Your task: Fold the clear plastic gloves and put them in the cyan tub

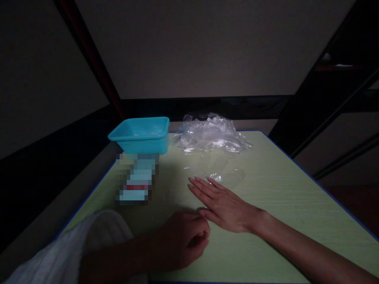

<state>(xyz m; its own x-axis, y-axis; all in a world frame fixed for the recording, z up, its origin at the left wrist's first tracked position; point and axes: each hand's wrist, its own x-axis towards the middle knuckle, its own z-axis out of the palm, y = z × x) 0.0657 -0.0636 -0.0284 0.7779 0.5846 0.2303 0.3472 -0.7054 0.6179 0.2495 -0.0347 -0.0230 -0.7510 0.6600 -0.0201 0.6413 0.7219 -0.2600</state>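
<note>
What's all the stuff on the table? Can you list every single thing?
table: one, light green with a blue edge, under everything
tub: one, teal, far left of the table
plastic pile: one, clear, crumpled, far edge, right of the tub
plastic piece: one, clear, flat, just past the right fingertips
pack: one, pale blue with a red stripe, in front of the tub, too blurred to name
cloth: one, white, near left corner, over the left arm
left hand: one, curled, near edge
right hand: one, flat, palm down, middle of the table

Dim room — pale wall (189,47), dark beams (91,55), green table (281,189).
</note>
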